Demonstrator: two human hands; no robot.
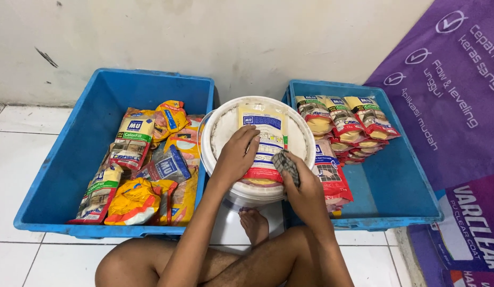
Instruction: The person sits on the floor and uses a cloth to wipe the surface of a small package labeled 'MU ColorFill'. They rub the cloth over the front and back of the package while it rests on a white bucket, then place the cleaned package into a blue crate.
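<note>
A flat yellow-and-white plastic packet (pixel 264 142) lies on top of the round white plastic bucket (pixel 219 130), its long axis running away from the person. The left hand (pixel 235 154) presses its near-left edge with fingers spread flat. The right hand (pixel 302 186), equally near, is closed on a checked cloth (pixel 286 166) at the packet's right edge. Two blue plastic crates (pixel 71 154) flank the one bucket on the tiled floor (pixel 18 138).

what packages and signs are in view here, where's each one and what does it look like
Pouch: flat on the white bucket, cream, blue and red, under both hands.
Loose pouches: left blue crate, yellow and grey, jumbled.
Stacked pouches: right blue crate, red and yellow, in rows.
Banner: far right, purple with white print.
</note>
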